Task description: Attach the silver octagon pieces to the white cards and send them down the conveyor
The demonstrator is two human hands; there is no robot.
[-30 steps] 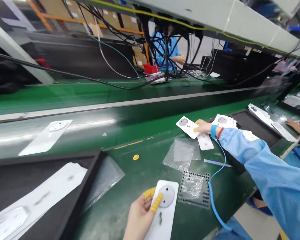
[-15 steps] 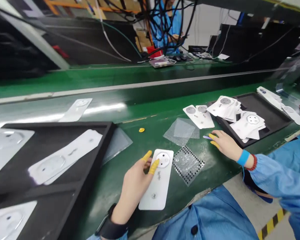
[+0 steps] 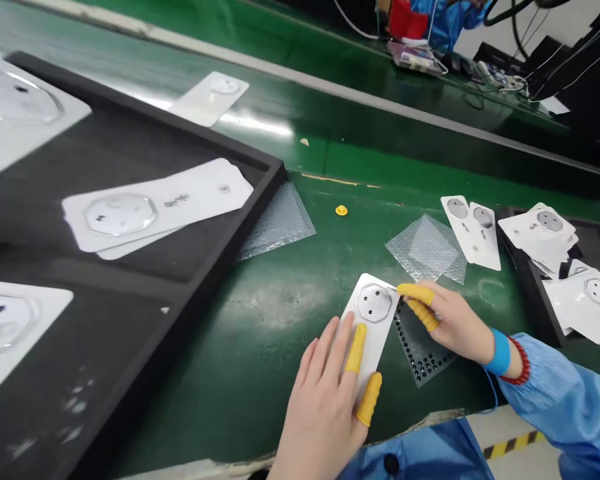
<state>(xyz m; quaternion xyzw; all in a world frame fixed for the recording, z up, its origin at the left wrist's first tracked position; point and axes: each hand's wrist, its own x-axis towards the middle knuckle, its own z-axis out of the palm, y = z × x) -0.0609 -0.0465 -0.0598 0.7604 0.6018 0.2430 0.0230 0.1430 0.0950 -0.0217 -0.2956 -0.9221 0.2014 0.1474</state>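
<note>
While a white blister card [image 3: 371,320] sits under both hands on a green workbench [image 3: 265,393], a co-worker in a blue smock [image 3: 450,17] shows beyond the far belt.
Black foam trays [image 3: 200,300] of similar cards flank the bench, and the card partly overlaps a black-dotted bubble sheet [image 3: 423,357]. The open left hand [image 3: 325,413] rests its fingers on the card's lower half. The curled right hand [image 3: 455,320] has its fingertips at the upper right edge, perhaps pinching, though that is hard to tell. Yellow finger cots [image 3: 356,348] cover two fingers of each hand.
</note>
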